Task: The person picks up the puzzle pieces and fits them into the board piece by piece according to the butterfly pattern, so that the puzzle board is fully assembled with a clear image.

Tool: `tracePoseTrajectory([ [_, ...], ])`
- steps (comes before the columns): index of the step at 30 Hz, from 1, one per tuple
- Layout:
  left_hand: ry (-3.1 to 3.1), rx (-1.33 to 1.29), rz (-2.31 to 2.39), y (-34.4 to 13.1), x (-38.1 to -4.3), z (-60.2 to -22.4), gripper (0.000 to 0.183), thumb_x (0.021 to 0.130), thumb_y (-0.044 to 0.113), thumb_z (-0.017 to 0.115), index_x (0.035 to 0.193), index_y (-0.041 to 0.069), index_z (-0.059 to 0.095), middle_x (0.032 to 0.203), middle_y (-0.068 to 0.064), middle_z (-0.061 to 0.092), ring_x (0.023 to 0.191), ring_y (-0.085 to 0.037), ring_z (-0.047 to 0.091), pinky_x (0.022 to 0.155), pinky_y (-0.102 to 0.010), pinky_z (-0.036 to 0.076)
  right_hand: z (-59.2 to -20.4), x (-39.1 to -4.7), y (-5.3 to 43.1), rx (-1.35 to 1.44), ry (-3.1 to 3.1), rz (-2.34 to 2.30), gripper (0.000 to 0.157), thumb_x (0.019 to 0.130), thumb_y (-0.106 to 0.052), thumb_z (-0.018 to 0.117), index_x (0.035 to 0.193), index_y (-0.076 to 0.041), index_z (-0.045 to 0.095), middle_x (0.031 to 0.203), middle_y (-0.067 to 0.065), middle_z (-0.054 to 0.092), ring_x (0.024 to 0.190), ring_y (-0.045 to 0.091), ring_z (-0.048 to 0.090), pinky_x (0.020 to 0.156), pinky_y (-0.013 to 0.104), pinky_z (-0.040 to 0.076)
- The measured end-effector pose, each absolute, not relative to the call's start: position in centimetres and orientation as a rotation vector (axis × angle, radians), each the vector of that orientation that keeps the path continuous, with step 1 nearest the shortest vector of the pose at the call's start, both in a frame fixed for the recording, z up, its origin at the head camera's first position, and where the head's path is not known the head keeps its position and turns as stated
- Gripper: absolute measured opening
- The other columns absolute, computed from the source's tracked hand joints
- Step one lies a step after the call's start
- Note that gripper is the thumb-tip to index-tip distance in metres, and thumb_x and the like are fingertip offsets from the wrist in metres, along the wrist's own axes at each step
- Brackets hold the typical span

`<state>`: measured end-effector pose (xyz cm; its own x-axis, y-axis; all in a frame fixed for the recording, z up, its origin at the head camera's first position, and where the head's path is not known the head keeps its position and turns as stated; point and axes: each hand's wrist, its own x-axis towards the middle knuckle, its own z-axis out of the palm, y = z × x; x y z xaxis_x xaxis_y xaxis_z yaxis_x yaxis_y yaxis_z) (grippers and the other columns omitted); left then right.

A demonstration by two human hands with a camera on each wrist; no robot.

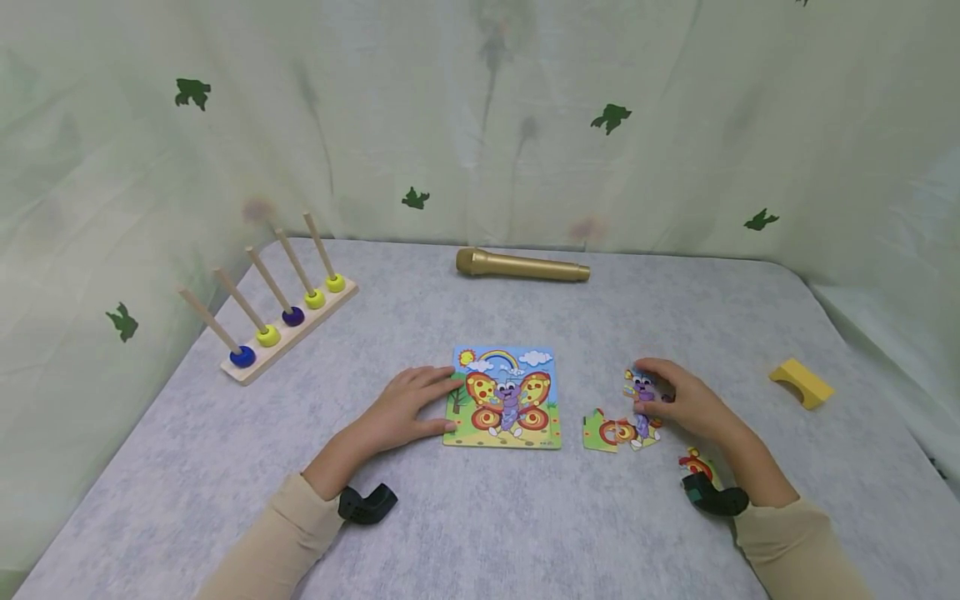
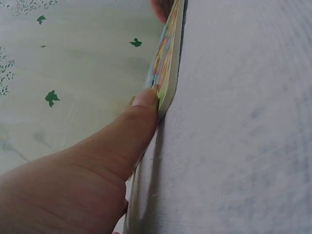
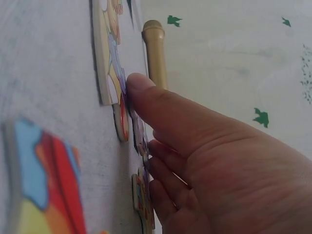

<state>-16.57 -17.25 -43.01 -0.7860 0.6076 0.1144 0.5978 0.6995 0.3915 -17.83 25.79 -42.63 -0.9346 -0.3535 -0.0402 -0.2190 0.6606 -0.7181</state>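
Observation:
A square butterfly picture board (image 1: pixel 504 400) lies flat on the grey table. My left hand (image 1: pixel 408 407) rests at its left side, fingers extended, with the fingertips and thumb on its edge; up close in the left wrist view the thumb (image 2: pixel 146 100) presses the board's corner. To the right, my right hand (image 1: pixel 690 402) pinches a puzzle piece with a purple butterfly face (image 1: pixel 642 385) between thumb and fingers. Just below it lie joined puzzle pieces (image 1: pixel 602 433) in green, red and purple. Another loose puzzle piece (image 3: pixel 48 180) lies near the right wrist.
A wooden peg stand (image 1: pixel 288 332) with yellow and blue beads stands at the left. At the back lies a gold toy microphone (image 1: pixel 525 265). A yellow arch block (image 1: pixel 802 383) sits on the right. A pale curtain (image 1: pixel 480 125) with green bird shapes hangs behind the table.

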Motion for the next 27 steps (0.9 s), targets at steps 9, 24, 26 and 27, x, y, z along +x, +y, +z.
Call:
tracePoseTrajectory([
  [9,2.866,1.022,0.667,-17.2,-16.5,-43.1,0.06,0.082,0.046,0.06,0.134,0.018,0.045,0.139,-0.007,0.036,0.126,-0.031,0.029,0.102,-0.048,0.017,-42.8,-18.2,25.8,-0.559,2.74,-1.061,0.065,0.079,-0.029,0.069,0.129,0.002,0.043,0.134,0.023,0.035,0.124,0.04,0.027,0.097,0.056,0.022],
  [24,2.873,1.032,0.675,-17.3,-16.6,-43.2,0.06,0.082,0.047,0.059,0.133,0.019,0.046,0.138,-0.006,0.037,0.125,-0.028,0.03,0.102,-0.046,0.018,-41.5,-17.9,25.1,-0.489,2.844,-1.067,0.058,0.077,-0.03,0.071,0.123,-0.002,0.05,0.125,0.021,0.037,0.109,0.04,0.039,0.087,0.059,0.033],
  [26,2.871,1.03,0.677,-17.3,-16.6,-43.2,0.06,0.082,0.047,0.059,0.133,0.019,0.046,0.138,-0.006,0.037,0.125,-0.028,0.03,0.102,-0.046,0.018,-40.9,-17.7,24.7,-0.511,2.848,-1.11,0.056,0.077,-0.028,0.071,0.123,-0.005,0.05,0.125,0.018,0.037,0.108,0.039,0.04,0.084,0.058,0.035],
  [27,2.87,1.03,0.679,-17.3,-16.6,-43.2,0.06,0.082,0.047,0.06,0.133,0.019,0.046,0.138,-0.006,0.037,0.125,-0.028,0.03,0.102,-0.046,0.018,-40.5,-17.6,24.4,-0.53,2.849,-1.137,0.055,0.077,-0.026,0.072,0.123,-0.005,0.05,0.125,0.017,0.037,0.107,0.038,0.041,0.083,0.058,0.036],
])
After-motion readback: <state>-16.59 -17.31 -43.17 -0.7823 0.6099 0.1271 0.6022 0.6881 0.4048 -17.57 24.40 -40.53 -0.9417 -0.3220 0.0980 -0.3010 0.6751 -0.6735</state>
